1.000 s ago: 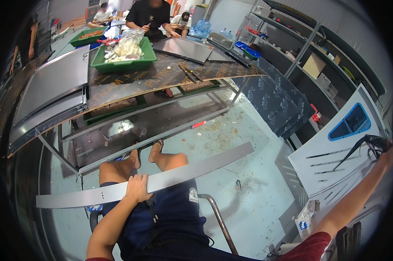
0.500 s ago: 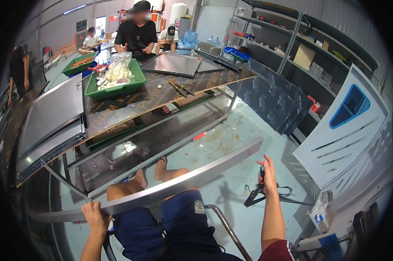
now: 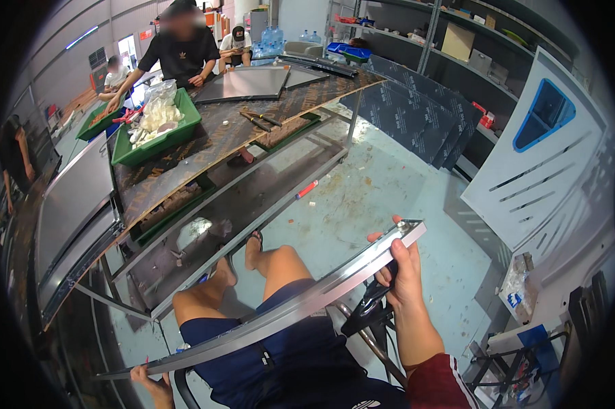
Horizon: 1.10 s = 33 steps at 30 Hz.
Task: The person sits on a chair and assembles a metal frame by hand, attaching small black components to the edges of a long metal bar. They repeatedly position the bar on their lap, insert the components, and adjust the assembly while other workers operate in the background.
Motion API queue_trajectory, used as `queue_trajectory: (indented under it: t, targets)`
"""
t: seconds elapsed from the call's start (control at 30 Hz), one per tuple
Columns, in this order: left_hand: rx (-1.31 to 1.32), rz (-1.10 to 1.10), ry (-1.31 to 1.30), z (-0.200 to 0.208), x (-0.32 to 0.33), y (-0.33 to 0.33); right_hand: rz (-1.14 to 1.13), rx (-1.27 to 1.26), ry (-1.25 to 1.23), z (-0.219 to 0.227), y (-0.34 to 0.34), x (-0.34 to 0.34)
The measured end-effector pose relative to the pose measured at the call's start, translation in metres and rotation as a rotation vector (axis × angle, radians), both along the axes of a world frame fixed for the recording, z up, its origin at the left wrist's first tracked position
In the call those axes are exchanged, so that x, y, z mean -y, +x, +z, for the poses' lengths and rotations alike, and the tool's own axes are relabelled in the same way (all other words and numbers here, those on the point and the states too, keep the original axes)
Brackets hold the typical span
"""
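Observation:
A long silver metal channel (image 3: pixel 300 293) lies slantwise over my lap, its raised edges and one end showing. My left hand (image 3: pixel 156 385) grips its lower left end, fingers curled round the edge. At the far right end, my right hand (image 3: pixel 404 273) has its thumb on the near side and fingertips showing behind. Just under that hand is a black tool (image 3: pixel 369 307), partly hidden; its kind and whether the fingers also hold it cannot be made out.
A workbench (image 3: pixel 219 146) ahead bears a green tray (image 3: pixel 164 146) of parts, pliers (image 3: pixel 258 120) and metal panels (image 3: pixel 242 83). A co-worker (image 3: pixel 178 51) stands behind it. A white panel (image 3: pixel 532 150) leans at right near shelving (image 3: pixel 430 34). A red tube (image 3: pixel 307 189) lies on the floor.
My right hand has come left and taken hold of the channel's end. The channel has turned, showing its inner side, and my left hand is lower. The co-worker's arm now reaches toward another green tray.

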<state>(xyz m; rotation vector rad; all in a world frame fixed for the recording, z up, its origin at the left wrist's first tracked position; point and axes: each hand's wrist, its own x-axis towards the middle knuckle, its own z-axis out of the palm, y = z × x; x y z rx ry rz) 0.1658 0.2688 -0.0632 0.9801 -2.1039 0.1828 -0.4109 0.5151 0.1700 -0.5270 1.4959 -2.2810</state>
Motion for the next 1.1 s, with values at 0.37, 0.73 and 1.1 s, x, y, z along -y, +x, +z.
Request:
queue_trajectory:
  t: [0.37, 0.73, 1.1]
  targets:
    - [0.147, -0.033, 0.329, 0.019, -0.004, -0.033, 0.308, 0.018, -0.514, -0.038, 0.02, -0.023]
    - [0.466, -0.128, 0.77, 0.033, 0.048, -0.058, 0.175, 0.013, -0.487, -0.033, 0.037, -0.026]
    - [0.529, -0.444, 1.037, 0.104, 0.04, -0.148, 0.059, -0.083, -0.383, -0.028, 0.044, -0.039]
